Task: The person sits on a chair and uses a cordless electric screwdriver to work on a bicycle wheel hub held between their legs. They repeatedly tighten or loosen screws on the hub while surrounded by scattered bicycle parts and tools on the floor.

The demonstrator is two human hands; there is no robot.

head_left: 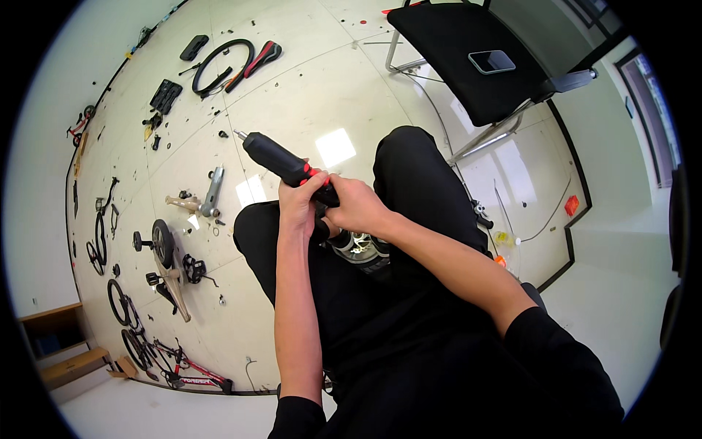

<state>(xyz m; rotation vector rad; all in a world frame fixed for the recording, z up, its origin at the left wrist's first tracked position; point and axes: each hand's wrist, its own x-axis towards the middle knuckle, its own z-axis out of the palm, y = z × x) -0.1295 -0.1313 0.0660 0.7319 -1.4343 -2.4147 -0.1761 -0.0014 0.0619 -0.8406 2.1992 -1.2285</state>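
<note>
A black cordless electric screwdriver (272, 154) with red accents is held above my knees, its metal bit pointing to the far left. My left hand (298, 201) is closed round its red-trimmed part. Against it, my right hand (356, 205) is closed round the rear end of the tool, and the fingers of both hands partly hide that end. The bit touches nothing. Below my hands, between my shoes, a shiny metal part (360, 247) shows; my hands and legs hide much of it, so I cannot tell its kind.
Bike parts lie across the tiled floor on the left: a small wheel (162, 243), a grey metal tube (213, 192), a tyre (222, 67) and a saddle (263, 58). Black tool cases (166, 96) lie beyond. A black chair (468, 55) with a phone (491, 62) stands far right.
</note>
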